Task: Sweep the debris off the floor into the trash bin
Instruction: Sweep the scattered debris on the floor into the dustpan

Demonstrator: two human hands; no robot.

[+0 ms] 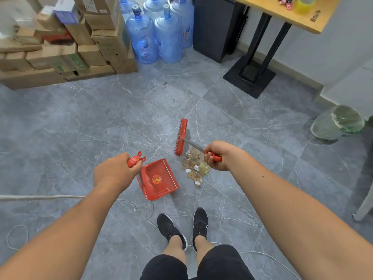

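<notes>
**A:** What was recorded around the work area?

**B:** A stack of brown cardboard boxes (pixel 60 47) was noted at the upper left, with blue plastic water jugs (pixel 155 37) beside it. A black metal table base (pixel 249 77) was seen at the upper right, and a clear-lined round trash bin (pixel 339 123) at the far right, well apart from the debris. A thin white cord (pixel 40 197) was laid across the grey marbled tile floor (pixel 80 128) near the left arm. Black sneakers (pixel 181 227) were planted just below the pan.

**A:** How were the tools held, and where was the debris?

**B:** The left hand (pixel 115 172) was closed around the red handle of the red plastic dustpan (pixel 159 180), which was set on the floor with its mouth toward the pile. The right hand (pixel 217 155) was clamped on the red grip of the red bristle broom (pixel 181 137). The pile of tan and white paper scraps (pixel 194 166) was found just below the broom head, beside the pan's right edge and partly hidden under the right hand.

**A:** Was clear room observed?

**B:** Open tile was seen above and left of the pan. The path between the pile and the bin was unobstructed.
</notes>
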